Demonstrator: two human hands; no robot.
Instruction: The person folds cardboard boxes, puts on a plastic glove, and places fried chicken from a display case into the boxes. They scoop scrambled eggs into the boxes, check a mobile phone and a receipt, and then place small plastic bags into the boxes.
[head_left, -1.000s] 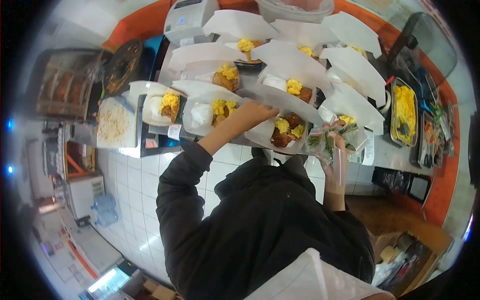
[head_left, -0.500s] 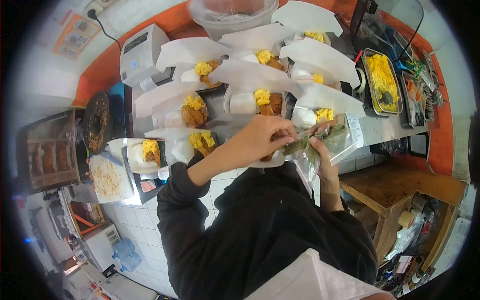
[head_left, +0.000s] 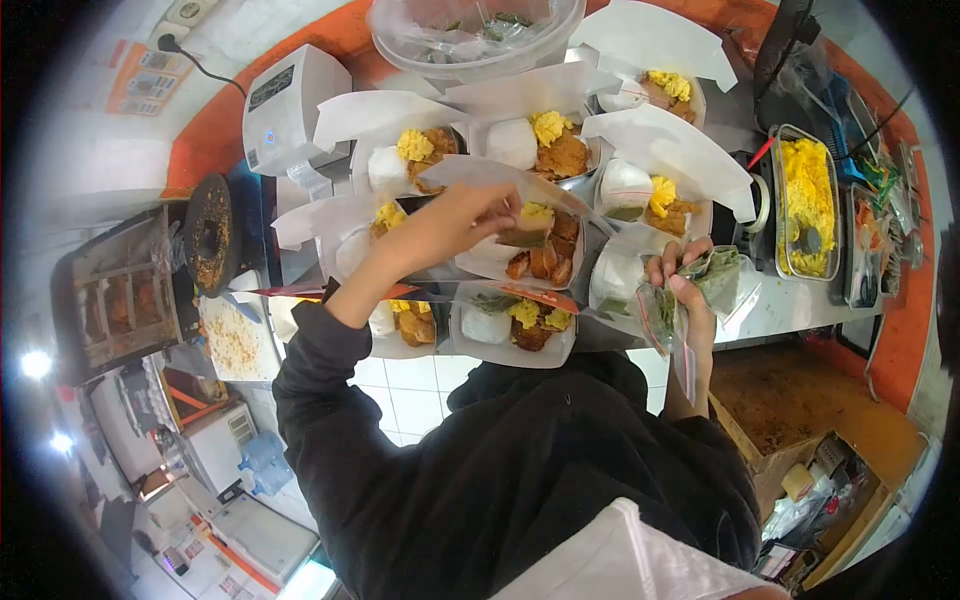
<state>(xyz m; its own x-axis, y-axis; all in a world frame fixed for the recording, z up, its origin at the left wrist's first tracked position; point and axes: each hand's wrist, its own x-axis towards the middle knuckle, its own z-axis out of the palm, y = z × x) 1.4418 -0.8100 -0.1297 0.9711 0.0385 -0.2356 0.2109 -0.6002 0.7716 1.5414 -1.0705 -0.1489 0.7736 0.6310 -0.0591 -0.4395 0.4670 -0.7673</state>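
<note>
At centre frame, a person in a dark long-sleeved top works over a counter crowded with open meal boxes. Left hand point(head_left: 470, 215) reaches up and across, fingers pinched together around a small green leaf piece point(head_left: 522, 236), held just above the middle box point(head_left: 520, 262) — a white paper-lined carton showing browned fried pieces and a dab of yellow egg. Right hand point(head_left: 690, 290), at right of centre, is curled closed around a clear plastic bag of greens point(head_left: 712, 285), its mouth gaping toward the boxes and its lower end hanging past the wrist.

Around the middle box, more cartons fan out toward the top of the frame, each with a mound of white rice, a fried piece and yellow scrambled egg under a raised white paper flap. Nearest the person, the lower box point(head_left: 515, 328) already carries a green leaf beside its rice, and another leaf lies in the box at upper right of the hands point(head_left: 645, 200).

At upper right, a metal tray of yellow egg point(head_left: 805, 205) sits on the counter edge, well apart from either hand. A white label printer point(head_left: 290, 105) stands at upper left, with a round dark pan point(head_left: 210, 245) below it and a tray of pale crumbs point(head_left: 235, 340) lower still. A clear plastic tub point(head_left: 470, 30) sits at top centre — its contents too blurred to tell.
</note>
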